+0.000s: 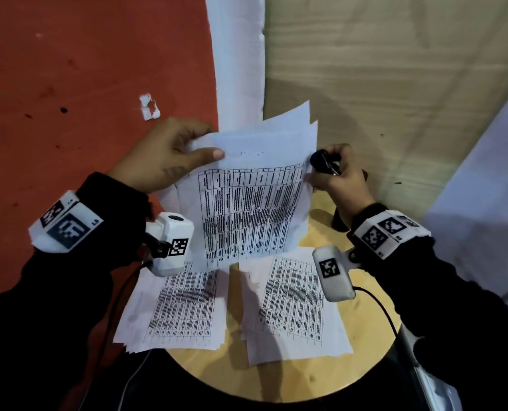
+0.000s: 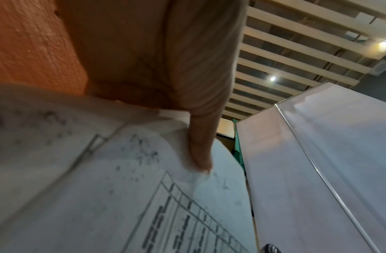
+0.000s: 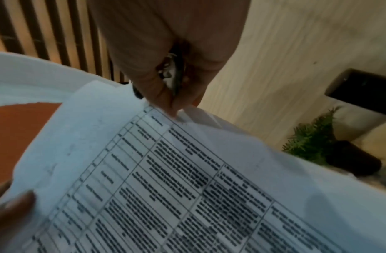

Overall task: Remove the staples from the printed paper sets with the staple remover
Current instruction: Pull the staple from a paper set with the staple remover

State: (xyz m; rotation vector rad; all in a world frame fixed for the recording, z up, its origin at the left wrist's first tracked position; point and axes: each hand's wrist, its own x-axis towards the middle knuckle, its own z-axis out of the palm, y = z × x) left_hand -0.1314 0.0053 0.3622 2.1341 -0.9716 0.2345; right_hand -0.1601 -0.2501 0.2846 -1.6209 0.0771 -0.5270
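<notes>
A set of printed sheets with a table on it is lifted above the round table. My left hand pinches its top left corner, thumb on top; the thumb presses the paper in the left wrist view. My right hand grips the black staple remover and also pinches the set's top right corner. In the right wrist view the remover's metal part sits between curled fingers above the sheet. No staple is discernible.
Two more printed sets lie on the round wooden table: one at left, one at right. A dark object stands at the table's right edge. Red floor and a white cloth strip lie beyond. A potted plant stands to the right.
</notes>
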